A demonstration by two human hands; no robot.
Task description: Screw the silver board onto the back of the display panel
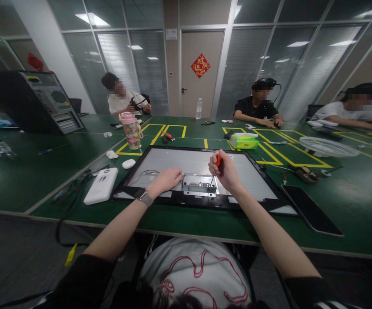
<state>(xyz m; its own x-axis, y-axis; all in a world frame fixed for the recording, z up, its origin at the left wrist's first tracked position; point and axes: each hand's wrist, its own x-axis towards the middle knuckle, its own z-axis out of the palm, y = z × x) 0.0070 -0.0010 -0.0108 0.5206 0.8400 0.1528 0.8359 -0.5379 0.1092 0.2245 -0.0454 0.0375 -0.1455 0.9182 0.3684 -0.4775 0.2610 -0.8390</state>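
Note:
A flat display panel [160, 159] with a black frame and a pale grey back lies on the green table in front of me. Near its front edge sits a silver metal bracket [199, 183]. My right hand [226, 171] is wrapped round the orange handle of a screwdriver [218, 161], held upright. Its shaft points down to the right end of the bracket; whether the tip sits in a screw is too small to tell. My left hand [166, 181] lies low over the panel, its fingertips at the bracket's left end. Thin wires [142, 172] run beside that hand.
Left of the panel are a white power bank [101, 186], a pink-lidded bottle [130, 131] and a computer tower [44, 101]. A black phone [311, 210] lies to the right. Behind are a green tissue pack [244, 140] and a racket [327, 146]. Several people sit across the table.

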